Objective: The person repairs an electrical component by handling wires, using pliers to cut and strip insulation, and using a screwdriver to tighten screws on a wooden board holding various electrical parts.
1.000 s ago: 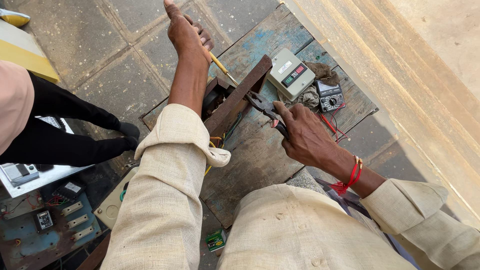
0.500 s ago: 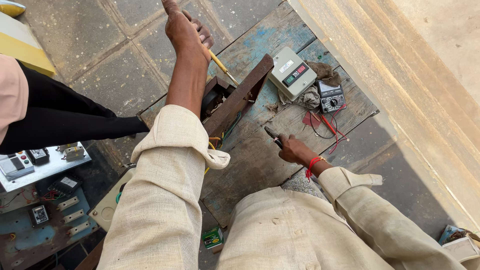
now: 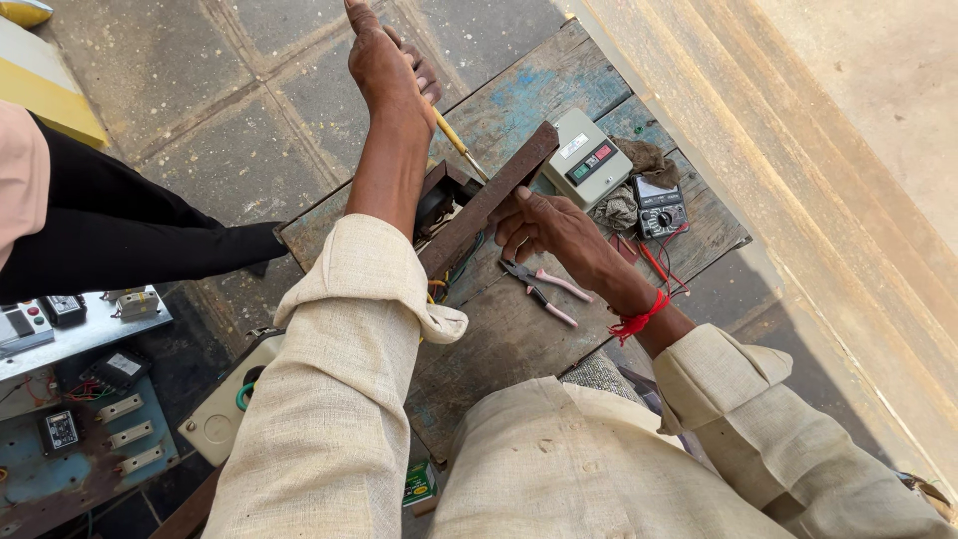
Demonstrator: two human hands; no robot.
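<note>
My left hand [image 3: 384, 60] is raised at the top of the head view, closed around a yellow-handled screwdriver [image 3: 454, 140] whose shaft points down into a rusty open metal box [image 3: 444, 195]. My right hand [image 3: 554, 230] grips the box's long rusty side bar [image 3: 489, 200] with its fingers curled over the edge. Pink-handled pliers [image 3: 544, 289] lie loose on the worn wooden board [image 3: 519, 90], just below my right hand. Coloured wires show inside the box.
A grey switch box [image 3: 589, 160], a rag and a multimeter [image 3: 659, 210] with red leads sit at the board's far right. Another person's black-trousered leg [image 3: 130, 240] crosses the left. A panel of electrical parts [image 3: 70, 399] lies lower left. A concrete ledge [image 3: 798, 150] runs along the right.
My right hand held the pliers a second ago, put them down on the board, and now grips the box's side bar. My left hand stays up with the screwdriver.
</note>
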